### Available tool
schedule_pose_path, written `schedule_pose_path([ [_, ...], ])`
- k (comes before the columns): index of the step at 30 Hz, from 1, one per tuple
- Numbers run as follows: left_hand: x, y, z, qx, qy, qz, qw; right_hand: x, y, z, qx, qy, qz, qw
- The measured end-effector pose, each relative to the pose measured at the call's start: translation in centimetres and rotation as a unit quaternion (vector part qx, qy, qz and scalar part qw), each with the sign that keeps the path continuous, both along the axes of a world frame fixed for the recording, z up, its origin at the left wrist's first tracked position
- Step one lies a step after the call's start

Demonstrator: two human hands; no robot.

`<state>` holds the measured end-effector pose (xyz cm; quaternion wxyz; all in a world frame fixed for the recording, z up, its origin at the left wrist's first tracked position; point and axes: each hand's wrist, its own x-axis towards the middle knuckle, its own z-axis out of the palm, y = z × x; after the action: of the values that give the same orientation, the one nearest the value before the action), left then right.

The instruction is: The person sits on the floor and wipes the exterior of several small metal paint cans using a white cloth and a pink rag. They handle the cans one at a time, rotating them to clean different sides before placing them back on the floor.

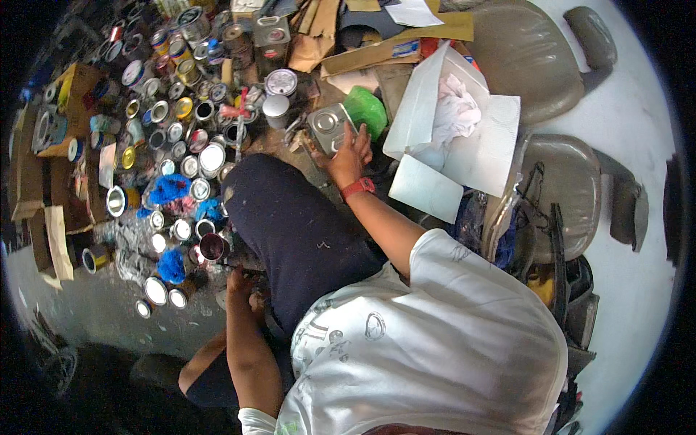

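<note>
My right hand [349, 158] reaches forward, its fingers wrapped round a rectangular silver metal can [330, 125] with a round cap on top. A crumpled green plastic bag [366, 110] lies right beside that can. Low beside my bent knee, my left hand [241, 283] is closed, close to an open tin with dark red inside [213, 247]. A dark thin thing shows at its fingers, too small to make out. Blue crumpled cloth [172, 265] rests among the tins left of this hand.
Many round paint tins [212, 157], some open, crowd the floor to the left. An open white cardboard box [493, 145] with pale cloth stands at the right, by grey-brown chairs [562, 196]. Torn cardboard [406, 47] lies at the back; cardboard boxes [69, 170] stand far left.
</note>
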<state>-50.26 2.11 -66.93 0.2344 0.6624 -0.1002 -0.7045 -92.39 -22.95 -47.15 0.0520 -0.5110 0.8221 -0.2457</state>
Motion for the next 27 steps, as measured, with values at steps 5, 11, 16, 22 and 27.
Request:
schedule_pose_path([
  [5, -1.9, -1.8, 0.9, 0.098, 0.072, 0.180, 0.976, -0.7, 6.5, 11.3, -0.088, -0.032, 0.299, 0.950],
  [11, -2.7, -1.9, -0.5, 0.082, 0.102, 0.156, 0.979, -7.9, 11.2, 17.9, -0.269, 0.010, 0.173, 0.947],
  [16, -0.5, -2.1, -4.6, 0.091, 0.129, 0.132, 0.979, -20.9, 3.5, 17.2, -0.163, -0.078, 0.015, 0.983],
  [22, -3.0, -3.7, 2.3, 0.156, 0.015, 0.186, 0.970, -24.8, -2.7, 13.6, 0.055, 0.228, 0.115, 0.965],
  [27, -3.2, -1.6, 3.5, 0.135, 0.016, 0.141, 0.981, -32.4, -5.6, 15.8, -0.036, -0.170, 0.061, 0.983],
])
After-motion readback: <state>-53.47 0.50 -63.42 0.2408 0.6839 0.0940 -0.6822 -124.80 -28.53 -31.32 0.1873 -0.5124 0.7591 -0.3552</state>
